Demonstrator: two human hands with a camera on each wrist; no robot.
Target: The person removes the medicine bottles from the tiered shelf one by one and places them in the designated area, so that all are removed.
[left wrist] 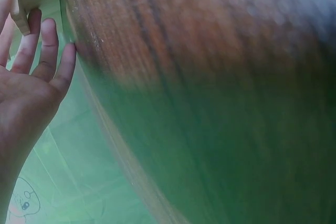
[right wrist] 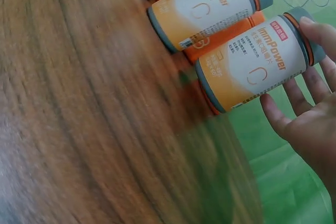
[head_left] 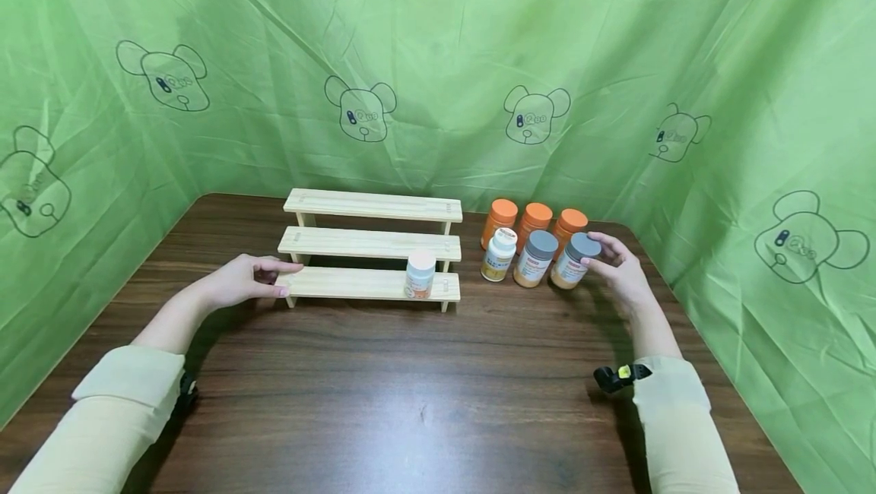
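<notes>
A pale wooden three-step rack stands on the brown table. My left hand pinches the left end of its lowest step between thumb and fingers. Toward the right of that step a small white bottle stands upright. At the right, my right hand holds the grey lid of a supplement bottle, thumb on the near side. The right wrist view shows this bottle with its orange and white label; its base is near the table, and whether it touches cannot be told.
Left of the held bottle stand a second grey-lidded bottle and a white bottle with a yellow label. Behind them is a row of orange bottles. Green curtain with bear drawings borders the table's back and sides.
</notes>
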